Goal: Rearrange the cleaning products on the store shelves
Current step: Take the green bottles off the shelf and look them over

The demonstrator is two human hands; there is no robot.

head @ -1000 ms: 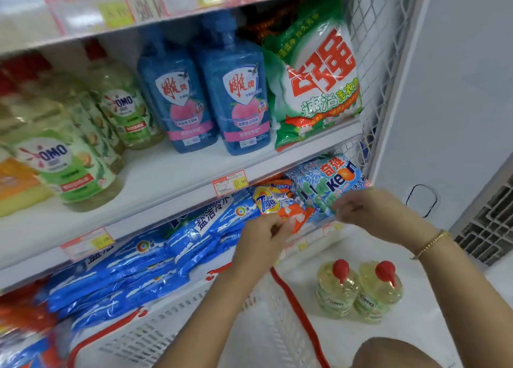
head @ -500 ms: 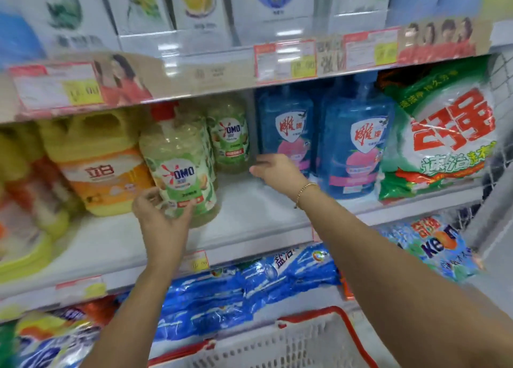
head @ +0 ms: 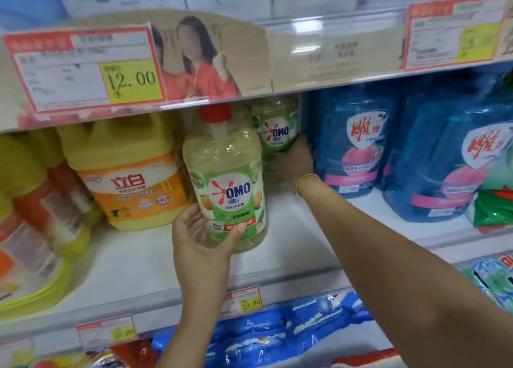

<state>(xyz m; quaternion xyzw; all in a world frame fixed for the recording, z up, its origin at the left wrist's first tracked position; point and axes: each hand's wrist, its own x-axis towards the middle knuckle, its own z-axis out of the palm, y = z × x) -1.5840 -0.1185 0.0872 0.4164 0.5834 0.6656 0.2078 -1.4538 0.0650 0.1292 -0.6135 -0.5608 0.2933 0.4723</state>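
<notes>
A clear OMO bottle [head: 226, 184] with a green label and red cap stands near the front of the white middle shelf [head: 294, 245]. My left hand [head: 200, 234] grips its lower left side, thumb across the label. Farther back stands a second OMO bottle [head: 276, 130]. My right hand [head: 297, 159] reaches in deep and wraps round its lower right side; the fingers are mostly hidden behind it.
A yellow and orange detergent jug [head: 130, 178] stands left of the front bottle. Two blue pump bottles [head: 358, 142] [head: 444, 167] stand on the right, by a green bag [head: 494, 201]. Blue detergent bags [head: 277, 334] fill the shelf below. Price tags [head: 83, 67] hang overhead.
Both hands left the detergent bags on the lower shelf and rose to the middle shelf. My left hand took the front OMO bottle; my right hand reached back to the rear OMO bottle.
</notes>
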